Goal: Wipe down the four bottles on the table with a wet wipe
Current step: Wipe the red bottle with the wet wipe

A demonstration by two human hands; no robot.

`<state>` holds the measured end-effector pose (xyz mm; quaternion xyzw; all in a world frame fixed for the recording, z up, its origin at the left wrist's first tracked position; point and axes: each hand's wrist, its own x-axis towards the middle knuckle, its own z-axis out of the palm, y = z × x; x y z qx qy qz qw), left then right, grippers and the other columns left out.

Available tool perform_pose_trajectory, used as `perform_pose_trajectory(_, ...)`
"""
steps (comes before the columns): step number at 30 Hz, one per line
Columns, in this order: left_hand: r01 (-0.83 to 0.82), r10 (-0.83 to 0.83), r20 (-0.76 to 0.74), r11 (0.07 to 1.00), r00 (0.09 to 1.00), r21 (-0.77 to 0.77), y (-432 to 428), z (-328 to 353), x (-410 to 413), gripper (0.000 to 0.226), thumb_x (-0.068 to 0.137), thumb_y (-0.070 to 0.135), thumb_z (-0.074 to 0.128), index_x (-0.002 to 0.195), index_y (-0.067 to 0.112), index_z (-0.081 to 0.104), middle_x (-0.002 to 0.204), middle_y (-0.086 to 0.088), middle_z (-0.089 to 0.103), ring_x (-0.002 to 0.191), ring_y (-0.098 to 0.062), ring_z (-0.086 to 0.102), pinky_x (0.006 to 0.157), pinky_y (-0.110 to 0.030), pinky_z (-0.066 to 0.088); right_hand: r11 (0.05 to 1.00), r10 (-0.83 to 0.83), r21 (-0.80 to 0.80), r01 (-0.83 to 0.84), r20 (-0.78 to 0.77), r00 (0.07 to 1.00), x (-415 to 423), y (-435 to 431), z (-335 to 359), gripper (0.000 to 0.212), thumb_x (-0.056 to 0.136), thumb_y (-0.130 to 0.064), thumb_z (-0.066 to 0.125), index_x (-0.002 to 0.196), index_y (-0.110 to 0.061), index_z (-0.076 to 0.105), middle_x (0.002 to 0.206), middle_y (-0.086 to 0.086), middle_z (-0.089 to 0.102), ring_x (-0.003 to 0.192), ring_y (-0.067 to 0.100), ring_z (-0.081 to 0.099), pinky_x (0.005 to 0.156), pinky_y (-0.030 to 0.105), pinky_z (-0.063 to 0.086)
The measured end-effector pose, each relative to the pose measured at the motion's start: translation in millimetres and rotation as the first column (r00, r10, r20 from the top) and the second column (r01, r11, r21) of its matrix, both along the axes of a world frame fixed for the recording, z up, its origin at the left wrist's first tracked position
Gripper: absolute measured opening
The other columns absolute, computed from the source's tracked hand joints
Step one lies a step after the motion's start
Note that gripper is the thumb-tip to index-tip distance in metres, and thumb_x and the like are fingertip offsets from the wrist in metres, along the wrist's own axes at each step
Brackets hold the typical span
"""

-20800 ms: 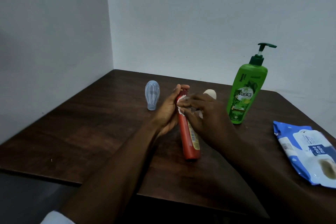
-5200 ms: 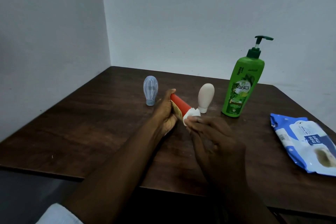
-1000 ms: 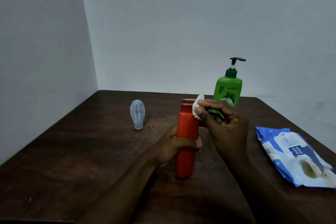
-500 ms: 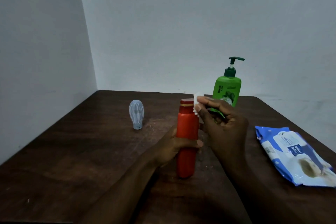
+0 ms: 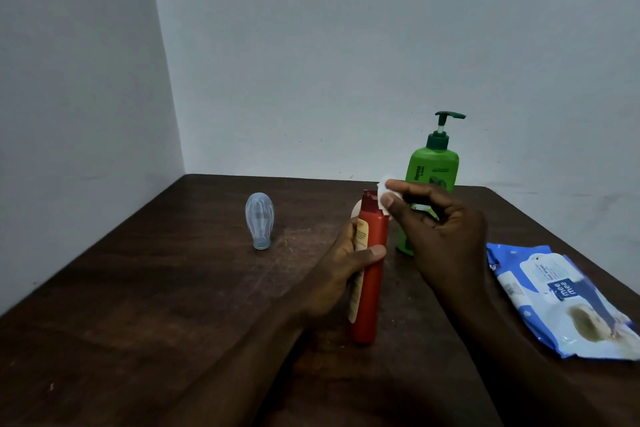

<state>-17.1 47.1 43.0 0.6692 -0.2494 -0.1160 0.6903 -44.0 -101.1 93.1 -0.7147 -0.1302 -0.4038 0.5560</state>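
Red bottle [image 5: 369, 274] upright near table [image 5: 173, 288] centre. Your left hand [image 5: 341, 274] grips its middle, thumb across the front. Your right hand [image 5: 440, 236] pinches the wet wipe [image 5: 382, 192] against the bottle's shoulder, just under the cap. Cream bottle [image 5: 354, 212] mostly hidden behind it. Green pump bottle [image 5: 433, 170] at 1 o'clock, pale blue bottle [image 5: 259, 220] at 10, wipes pack [image 5: 557, 298] at 3, well apart

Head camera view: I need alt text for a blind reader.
The left hand holds a red bottle upright on a table while the right hand pinches a wipe against its top; a green pump bottle stands behind.
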Motion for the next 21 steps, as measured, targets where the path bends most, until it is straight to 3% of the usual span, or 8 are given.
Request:
perform_pose_trajectory(2,0.007,-0.007,0.048,1.000,0.999,0.009,-2,1,2,0.049,0.080,0.050,0.070,0.114,0.069,0.040,0.109,0.040,0.064,0.104,0.015,0.061,0.075,-0.007,0.052,1.000,-0.017,-0.014,0.017,-0.001,1.000,-2,-2,1,0.018,0.086,-0.016,0.077,0.104,-0.016,0.078,0.100,-0.009,0.076,0.095,0.003,0.072,0.081,0.022,0.059)
perform_pose_trajectory(5,-0.080,0.081,0.114,0.997,0.990,-0.016,-1,-4,7,0.062,0.074,0.042,0.082,0.123,0.059,0.046,0.120,0.020,0.068,0.112,-0.002,0.065,0.079,-0.018,0.056,0.973,-0.102,-0.197,0.119,0.095,0.990,-9,-1,2,0.021,0.087,-0.014,0.076,0.108,-0.013,0.076,0.104,-0.005,0.075,0.099,0.003,0.070,0.085,0.021,0.057)
perform_pose_trajectory(9,-0.152,0.154,0.173,0.988,0.973,-0.024,0,-5,6,0.057,0.061,0.043,0.085,0.108,0.057,0.056,0.110,0.023,0.071,0.102,0.001,0.069,0.072,-0.013,0.055,0.894,-0.145,-0.375,0.246,0.279,0.949,-17,3,2,0.026,0.081,-0.006,0.080,0.106,-0.007,0.076,0.106,0.002,0.074,0.101,0.010,0.068,0.093,0.016,0.050)
perform_pose_trajectory(13,-0.249,0.249,0.232,0.968,0.940,-0.028,-3,-10,5,0.062,0.055,0.048,0.084,0.109,0.044,0.054,0.105,0.025,0.072,0.098,0.000,0.071,0.070,-0.015,0.056,0.849,-0.144,-0.452,0.273,0.300,0.943,-20,1,-2,0.029,0.076,0.001,0.082,0.105,-0.003,0.076,0.104,0.009,0.075,0.099,0.018,0.069,0.091,0.023,0.052)
perform_pose_trajectory(18,-0.308,0.307,0.281,0.950,0.909,-0.044,-9,-11,1,0.053,0.055,0.057,0.082,0.098,0.067,0.053,0.103,0.031,0.069,0.095,0.005,0.069,0.068,-0.013,0.055,0.816,-0.138,-0.517,0.258,0.260,0.956,-21,-2,-2,0.030,0.075,0.003,0.082,0.104,-0.003,0.076,0.103,0.010,0.075,0.098,0.022,0.069,0.088,0.033,0.056)
perform_pose_trajectory(21,-0.316,0.314,0.298,0.948,0.902,-0.042,-10,-12,2,0.053,0.058,0.059,0.080,0.097,0.075,0.048,0.103,0.038,0.066,0.095,0.012,0.066,0.067,-0.007,0.052,0.810,-0.130,-0.528,0.257,0.266,0.955,-19,2,3,0.028,0.074,0.005,0.082,0.100,-0.004,0.078,0.099,0.008,0.076,0.093,0.021,0.069,0.087,0.027,0.053)
